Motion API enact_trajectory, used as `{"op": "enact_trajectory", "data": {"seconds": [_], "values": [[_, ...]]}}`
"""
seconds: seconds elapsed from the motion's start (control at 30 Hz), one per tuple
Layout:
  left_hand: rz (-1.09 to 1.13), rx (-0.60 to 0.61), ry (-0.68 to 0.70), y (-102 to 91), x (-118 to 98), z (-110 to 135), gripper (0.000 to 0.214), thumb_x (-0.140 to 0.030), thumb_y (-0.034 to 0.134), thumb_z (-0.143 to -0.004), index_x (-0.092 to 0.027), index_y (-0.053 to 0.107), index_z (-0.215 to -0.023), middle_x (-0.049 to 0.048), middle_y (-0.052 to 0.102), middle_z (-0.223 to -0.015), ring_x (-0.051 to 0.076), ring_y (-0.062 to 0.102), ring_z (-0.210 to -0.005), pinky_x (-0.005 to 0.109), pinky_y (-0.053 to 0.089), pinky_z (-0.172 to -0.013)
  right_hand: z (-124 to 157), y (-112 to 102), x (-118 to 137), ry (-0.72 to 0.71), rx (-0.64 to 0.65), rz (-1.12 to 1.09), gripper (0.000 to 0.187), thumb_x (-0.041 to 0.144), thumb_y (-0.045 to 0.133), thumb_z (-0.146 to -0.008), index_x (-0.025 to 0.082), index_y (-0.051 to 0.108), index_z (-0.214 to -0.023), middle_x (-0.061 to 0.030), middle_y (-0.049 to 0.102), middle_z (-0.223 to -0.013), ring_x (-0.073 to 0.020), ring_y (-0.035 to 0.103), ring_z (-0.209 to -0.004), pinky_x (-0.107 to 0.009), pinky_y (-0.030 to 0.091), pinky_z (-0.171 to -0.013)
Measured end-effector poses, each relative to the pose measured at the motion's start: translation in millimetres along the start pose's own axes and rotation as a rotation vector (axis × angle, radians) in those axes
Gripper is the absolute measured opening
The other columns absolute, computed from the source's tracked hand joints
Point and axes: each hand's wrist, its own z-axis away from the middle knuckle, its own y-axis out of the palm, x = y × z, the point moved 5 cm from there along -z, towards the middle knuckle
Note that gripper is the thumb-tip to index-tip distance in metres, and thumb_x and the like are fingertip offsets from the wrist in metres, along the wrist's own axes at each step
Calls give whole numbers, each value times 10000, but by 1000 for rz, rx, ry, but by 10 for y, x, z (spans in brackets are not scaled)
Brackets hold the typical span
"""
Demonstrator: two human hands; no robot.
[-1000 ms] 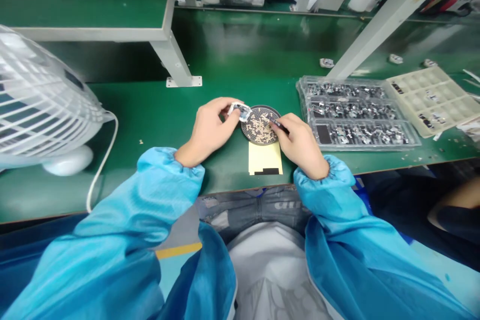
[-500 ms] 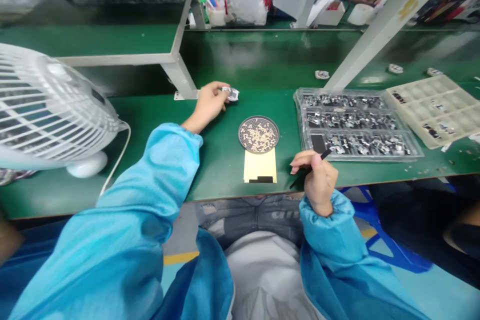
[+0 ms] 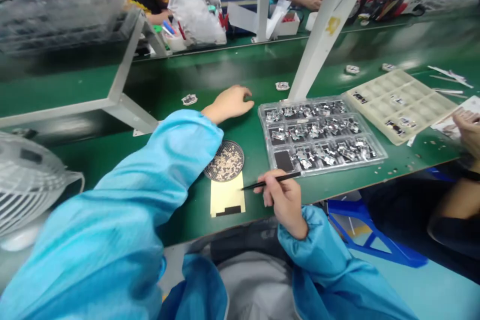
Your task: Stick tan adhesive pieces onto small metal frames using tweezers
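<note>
Nothing is seen to be held by the left hand (image 3: 231,102), whose fingers are loosely curled and apart; it is stretched over the bench (image 3: 255,142) between two white parts, one (image 3: 189,99) lying to its left and the other (image 3: 282,86) to its right, near the foot of the post (image 3: 318,30). Whether the bench is touched by the fingertips cannot be told. Black tweezers (image 3: 290,176) are gripped between the thumb and fingers of the right hand (image 3: 285,203), their tips pointed left at the right edge of the yellow sheet (image 3: 227,195); whether anything is pinched in the tips, or the sheet is touched, cannot be made out. The upper edge of the sheet is overlapped by a round dark dish (image 3: 243,162), in which small pale and dark bits (image 3: 227,160) are scattered, and the dish's left side is partly hidden by the left sleeve (image 3: 150,155). A black strip (image 3: 228,211) is seen at the sheet's lower edge. Beyond the right hand, small metallic pieces (image 3: 326,152) are heaped in the compartments of a clear tray (image 3: 265,152), beside which a beige tray (image 3: 427,91) is set at a slant. At the far right, a co-worker's hand (image 3: 468,132) is seen.
</note>
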Motion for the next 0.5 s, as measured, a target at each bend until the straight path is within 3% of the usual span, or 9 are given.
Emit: {"op": "enact_trajectory", "data": {"seconds": [0.13,0.23,0.3,0.37,0.5], "values": [[-56,98,-33,309,-350,-725,509,-276,701,-887,-105,709,-1366,216,668,-1372,364,620,-1245,469,458,-1098,-53,22,-19,81,82,9,327,516,778,-908,208,763,-1019,-26,746,-717,-95,545,-474,-220,393,-419],[-63,89,-54,480,-472,-1040,661,-352,751,-893,-82,620,-1481,261,593,-1459,433,495,-1379,553,404,-1134,-59,-2,-19,107,61,40,350,518,825,-861,198,758,-988,-36,760,-761,-80,519,-474,-218,382,-427],[-56,69,-61,542,-474,-1105,637,-404,778,-887,-131,656,-1449,241,589,-1460,447,437,-1404,585,387,-1127,-57,-15,-16,115,38,50,369,530,832,-851,196,758,-988,-22,731,-712,-80,509,-466,-215,364,-422],[-26,33,-55,552,-425,-1076,479,-394,793,-883,-160,742,-1297,207,638,-1382,414,464,-1353,564,389,-1116,-56,-21,-13,115,30,47,378,536,831,-849,195,757,-993,-15,718,-694,-79,499,-455,-215,356,-417],[180,-67,-55,422,-234,-776,316,-228,833,-832,-120,752,-1117,148,730,-1120,279,629,-1048,426,475,-1005,-62,-32,-19,86,28,56,370,523,831,-853,189,755,-993,-25,739,-728,-73,504,-442,-213,377,-411]]}}
